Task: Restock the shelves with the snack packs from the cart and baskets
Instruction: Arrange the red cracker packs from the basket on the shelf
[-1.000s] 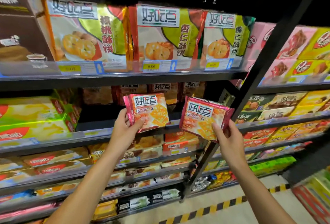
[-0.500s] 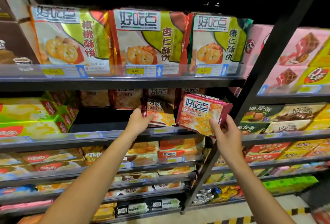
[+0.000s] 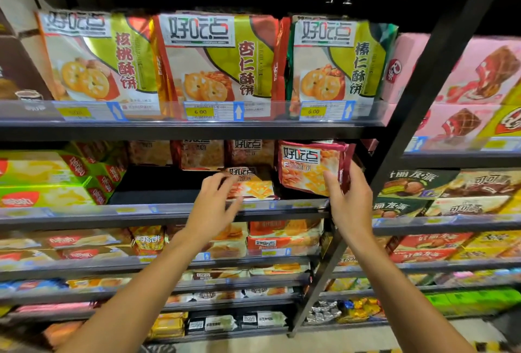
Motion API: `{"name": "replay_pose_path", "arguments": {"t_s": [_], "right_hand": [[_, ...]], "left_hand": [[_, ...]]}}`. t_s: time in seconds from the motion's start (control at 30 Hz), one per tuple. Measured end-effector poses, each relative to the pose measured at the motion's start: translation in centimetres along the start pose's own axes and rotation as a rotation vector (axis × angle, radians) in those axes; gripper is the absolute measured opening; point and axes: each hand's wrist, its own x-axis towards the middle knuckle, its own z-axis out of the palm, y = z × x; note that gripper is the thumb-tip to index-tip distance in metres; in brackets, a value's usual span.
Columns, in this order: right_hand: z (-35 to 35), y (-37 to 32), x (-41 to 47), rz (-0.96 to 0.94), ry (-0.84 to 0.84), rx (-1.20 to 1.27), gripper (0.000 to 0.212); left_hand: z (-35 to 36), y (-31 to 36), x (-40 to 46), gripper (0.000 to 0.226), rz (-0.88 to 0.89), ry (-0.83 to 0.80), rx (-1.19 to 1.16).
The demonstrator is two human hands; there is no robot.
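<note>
- Your right hand [image 3: 349, 203] grips a red snack pack [image 3: 311, 165] at centre frame; it could snag the shelf [image 3: 169, 130] above.
- Your left hand [image 3: 214, 206], fingers loosely spread, touches the shelved pack [image 3: 253, 183]; a push could topple it.

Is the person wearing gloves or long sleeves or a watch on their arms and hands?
No. Both the left hand and the right hand are bare, with no gloves, and no rings show. Both forearms are bare too, as far as the picture reaches: no sleeves, watch or bracelets are in view. The nails look short and plain.
</note>
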Motion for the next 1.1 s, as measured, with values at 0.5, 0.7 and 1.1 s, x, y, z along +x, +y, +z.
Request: {"name": "replay_pose_path", "arguments": {"t_s": [0.5, 0.7, 1.1], "right_hand": [[3.9, 2.5, 5.2, 0.213, -0.345, -0.662, 0.031], [4.4, 4.3, 2.5, -0.008, -0.397, -0.808, 0.043], [5.1, 5.1, -3.5, -0.202, -0.530, -0.731, 0.065]], "left_hand": [[2.0, 1.1, -1.8, 0.069, 0.108, -0.239, 0.220], [2.0, 0.9, -1.9, 0.069, 0.144, -0.237, 0.223], [2.2, 2.8, -1.9, 0.079, 0.176, -0.302, 0.249]]}}
